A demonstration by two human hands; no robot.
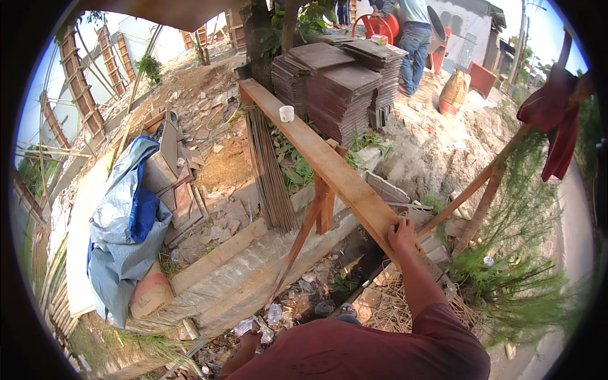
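Note:
A long wooden plank (pixel 316 157) runs away from me on wooden legs, like a narrow bench. At its near end my right hand (pixel 401 238) rests by the right edge with the fingers curled in; whatever they hold, if anything, is hidden. My left hand (pixel 253 335) hangs low beside my body, over rubble and plastic litter, its fingers too small and shaded to read. A white cup (pixel 287 114) stands toward the plank's far end. To the left of the plank lies a bundle of thin steel rods (pixel 269 171). Bent steel pieces (pixel 394 305) are heaped below my right forearm.
Stacked brown tiles (pixel 345 95) rise behind the plank. A blue-grey tarpaulin (pixel 120 234) drapes at left, near a paper sack (pixel 152 292). A concrete ledge (pixel 218 288) crosses below the plank. Another person (pixel 415 47) stands near a red machine (pixel 380 26). Dark red cloth (pixel 551 117) hangs at right.

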